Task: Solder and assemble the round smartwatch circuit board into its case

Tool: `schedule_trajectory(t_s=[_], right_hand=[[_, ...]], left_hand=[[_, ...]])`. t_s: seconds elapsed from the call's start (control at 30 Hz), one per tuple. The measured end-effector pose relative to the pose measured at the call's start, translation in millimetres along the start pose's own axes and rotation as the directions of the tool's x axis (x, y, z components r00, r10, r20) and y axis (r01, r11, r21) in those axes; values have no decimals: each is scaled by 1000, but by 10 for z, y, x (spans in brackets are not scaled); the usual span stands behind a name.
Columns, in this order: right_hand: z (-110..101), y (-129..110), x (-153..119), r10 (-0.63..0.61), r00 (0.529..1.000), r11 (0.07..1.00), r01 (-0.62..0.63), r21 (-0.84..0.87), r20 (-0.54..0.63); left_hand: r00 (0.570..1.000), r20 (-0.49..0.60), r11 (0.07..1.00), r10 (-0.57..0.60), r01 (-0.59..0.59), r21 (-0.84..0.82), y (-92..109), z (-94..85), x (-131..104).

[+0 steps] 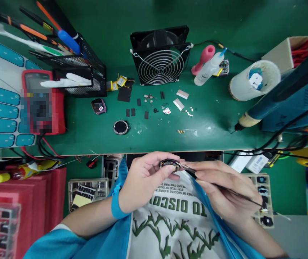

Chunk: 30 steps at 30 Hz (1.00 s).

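My left hand [143,176] is closed around a small round watch case [167,164], pinched between thumb and fingers. The case is open, with fine electronic parts showing inside, too small to name. My right hand [224,187] grips dark, thin tweezers [191,171], whose tips reach the right edge of the case. Whether the tips hold anything cannot be made out. Both hands are in front of my chest, just below the bench's front edge. A blue band [118,203] circles my left wrist. On the bench ahead lies another round watch [121,127], face up.
A fan [160,59] stands at the back, with small loose parts [150,97] before it. Left are a red multimeter [58,108] and a black mesh tool holder [97,77]. Right are a squeeze bottle [208,70], a white cup [253,81] and a soldering iron-like tool [253,115].
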State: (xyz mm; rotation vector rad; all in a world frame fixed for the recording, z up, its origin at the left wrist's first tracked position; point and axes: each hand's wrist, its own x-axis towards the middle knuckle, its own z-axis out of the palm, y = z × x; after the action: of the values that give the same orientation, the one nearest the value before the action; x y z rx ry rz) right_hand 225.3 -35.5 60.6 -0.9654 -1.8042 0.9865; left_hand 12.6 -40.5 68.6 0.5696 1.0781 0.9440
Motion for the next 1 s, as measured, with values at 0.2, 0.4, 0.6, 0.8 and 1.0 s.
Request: schedule_trajectory(t_s=[0.2,0.4,0.6,0.8,1.0], right_hand=[[57,-6,-6,7,1000,999,-8,-32,-30],[87,-49,54,15,998,999,-13,44,-65],[76,-54,75,45,999,995,-42,95,-28],[125,-45,27,0,998,998,4,56,-70],[165,-71,9,5,996,998,0,61,-94]], left_hand=[[999,-14,998,46,-46,43,-4,37,-19],[998,-16,993,56,-54,103,-14,7,-48],[999,-17,995,45,-44,88,-9,-4,-59],[998,-12,993,68,-67,95,-10,10,-60],[997,-16,985,72,-68,160,-1,13,-76]])
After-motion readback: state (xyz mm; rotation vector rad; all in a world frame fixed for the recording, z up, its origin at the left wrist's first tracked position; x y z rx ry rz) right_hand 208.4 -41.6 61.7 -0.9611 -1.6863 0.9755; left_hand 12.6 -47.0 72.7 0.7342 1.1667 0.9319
